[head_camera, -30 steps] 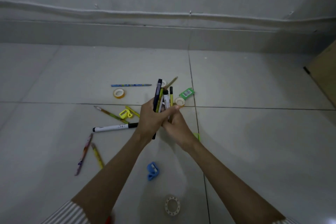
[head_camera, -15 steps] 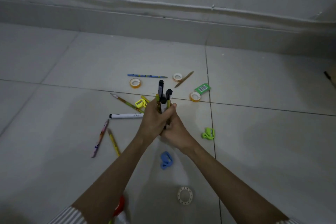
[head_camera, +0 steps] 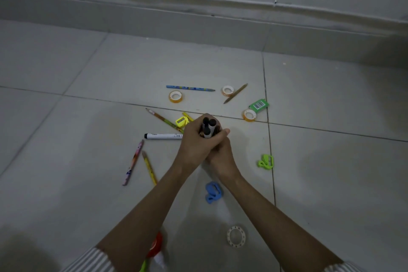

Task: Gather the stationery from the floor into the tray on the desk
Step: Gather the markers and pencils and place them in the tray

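Observation:
My left hand (head_camera: 195, 141) and my right hand (head_camera: 220, 154) are clasped together around a bundle of pens (head_camera: 208, 128), whose dark caps point up at the camera. Loose stationery lies around them on the tiled floor: a white marker (head_camera: 162, 136), a blue pencil (head_camera: 189, 88), a yellow sharpener (head_camera: 182, 121), several more pencils at the left (head_camera: 133, 162), three orange tape rolls (head_camera: 175, 96), a green eraser (head_camera: 258, 104), a green sharpener (head_camera: 266, 161), a blue sharpener (head_camera: 213, 191) and a white tape ring (head_camera: 236, 236). Neither tray nor desk is in view.
A grey wall with a skirting ledge (head_camera: 198, 17) runs across the back. A red and white item (head_camera: 157, 247) lies partly hidden under my left forearm at the bottom.
The pens were fanned out and leaning; both hands have squared them into an upright bundle, lower in the hands. The camera has tilted down and left.

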